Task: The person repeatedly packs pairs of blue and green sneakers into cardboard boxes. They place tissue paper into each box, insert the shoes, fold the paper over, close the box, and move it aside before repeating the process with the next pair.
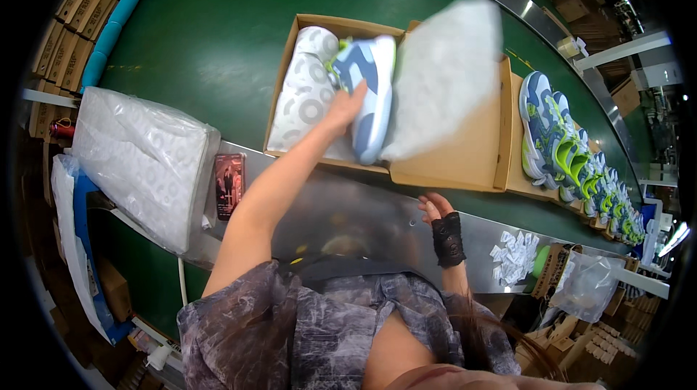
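Observation:
My left hand (344,108) grips a blue and white sneaker (372,96) with lime-green trim. The shoe is at the right side of an open cardboard shoebox (284,92), and its base is hidden from me. Beside it in the box lies a bundle wrapped in patterned white paper (305,89); what is inside is hidden. A sheet of white tissue paper (450,74), blurred by motion, stands over the box's open lid (465,161). My right hand (438,208), in a black wrist wrap (448,240), hovers near the metal edge below the lid, fingers loosely apart and holding nothing.
More matching sneakers (544,132) stand in a row along the green belt (218,34) at right. A plastic-wrapped stack of tissue paper (141,165) and a phone (229,185) are at left. Small white packets (514,258) lie on the metal ledge. Stacked boxes (80,20) rise far left.

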{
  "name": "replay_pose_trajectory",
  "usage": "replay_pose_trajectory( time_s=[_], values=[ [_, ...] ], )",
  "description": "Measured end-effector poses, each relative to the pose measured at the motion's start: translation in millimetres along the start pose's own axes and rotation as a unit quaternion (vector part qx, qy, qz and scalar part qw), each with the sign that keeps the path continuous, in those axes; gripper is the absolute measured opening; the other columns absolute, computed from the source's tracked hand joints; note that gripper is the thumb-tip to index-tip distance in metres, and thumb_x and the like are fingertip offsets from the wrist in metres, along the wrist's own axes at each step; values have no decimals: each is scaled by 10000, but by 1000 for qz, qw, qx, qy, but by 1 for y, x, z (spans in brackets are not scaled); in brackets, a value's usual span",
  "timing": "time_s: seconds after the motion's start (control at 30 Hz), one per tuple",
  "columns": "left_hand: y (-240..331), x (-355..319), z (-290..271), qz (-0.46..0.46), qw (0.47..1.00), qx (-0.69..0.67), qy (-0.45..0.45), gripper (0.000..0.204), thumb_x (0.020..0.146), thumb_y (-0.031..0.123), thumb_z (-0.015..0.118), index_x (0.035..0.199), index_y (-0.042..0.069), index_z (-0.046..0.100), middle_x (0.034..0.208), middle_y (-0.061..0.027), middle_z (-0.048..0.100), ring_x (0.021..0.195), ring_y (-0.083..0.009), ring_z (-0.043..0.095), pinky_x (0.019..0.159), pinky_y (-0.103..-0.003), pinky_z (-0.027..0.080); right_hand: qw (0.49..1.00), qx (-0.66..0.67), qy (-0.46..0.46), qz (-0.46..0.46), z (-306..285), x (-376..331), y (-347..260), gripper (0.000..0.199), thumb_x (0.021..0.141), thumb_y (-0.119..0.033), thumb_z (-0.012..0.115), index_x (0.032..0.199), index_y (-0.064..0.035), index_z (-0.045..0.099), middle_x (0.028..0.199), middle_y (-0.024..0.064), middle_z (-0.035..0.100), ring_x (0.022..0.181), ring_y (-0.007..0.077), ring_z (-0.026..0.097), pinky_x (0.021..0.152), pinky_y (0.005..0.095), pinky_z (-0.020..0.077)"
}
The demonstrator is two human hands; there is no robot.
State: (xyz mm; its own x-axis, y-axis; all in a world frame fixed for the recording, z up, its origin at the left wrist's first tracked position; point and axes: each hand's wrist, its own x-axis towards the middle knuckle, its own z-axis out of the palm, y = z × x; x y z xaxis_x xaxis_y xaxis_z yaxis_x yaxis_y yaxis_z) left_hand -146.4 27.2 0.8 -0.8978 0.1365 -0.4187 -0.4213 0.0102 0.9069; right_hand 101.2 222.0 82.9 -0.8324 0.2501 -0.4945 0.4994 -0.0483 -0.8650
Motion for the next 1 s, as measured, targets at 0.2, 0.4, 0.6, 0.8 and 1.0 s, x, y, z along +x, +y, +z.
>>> replay_pose_trajectory(
  time_s=[0.2,0.4,0.6,0.8,1.0],
  values=[
    [15,-24,40,-99,976,137,-135,800,794,450,544,1173,-202,277,1097,-258,507,1030,-344,511,681,-378,509,900,421,93,69,25,38,-11,467,778,-303,613,1153,-71,459,1136,76,499,1041,196,467,779,344,436],
    [55,-81,-14,-31,965,-176,-194,387,892,230,448,1139,-67,451,984,-146,551,893,-240,568,708,-355,511,924,-2,295,-243,19,65,-9,196,721,-89,565,910,-42,585,874,119,596,756,290,557,690,333,421],
    [43,-81,-62,-14,991,-74,113,589,891,493,336,1085,-38,502,1071,-171,519,927,-226,501,785,-368,401,679,-623,157,-355,55,78,-14,695,614,70,466,1265,-167,406,1348,149,316,1253,345,264,967,508,199],
    [-10,-74,-53,158,958,188,148,465,888,374,404,1008,-54,545,958,-213,557,884,-270,535,771,-355,412,697,-607,133,-359,53,72,-5,746,593,77,471,1280,-208,401,1365,136,293,1262,352,239,971,493,210],
    [11,-54,-74,-130,991,-1,-20,570,813,421,504,1182,-10,453,1076,-134,552,991,-220,533,827,-328,415,663,-642,135,-361,45,67,-9,679,631,35,490,1265,-200,427,1367,121,310,1251,319,281,938,458,265]
  ],
)
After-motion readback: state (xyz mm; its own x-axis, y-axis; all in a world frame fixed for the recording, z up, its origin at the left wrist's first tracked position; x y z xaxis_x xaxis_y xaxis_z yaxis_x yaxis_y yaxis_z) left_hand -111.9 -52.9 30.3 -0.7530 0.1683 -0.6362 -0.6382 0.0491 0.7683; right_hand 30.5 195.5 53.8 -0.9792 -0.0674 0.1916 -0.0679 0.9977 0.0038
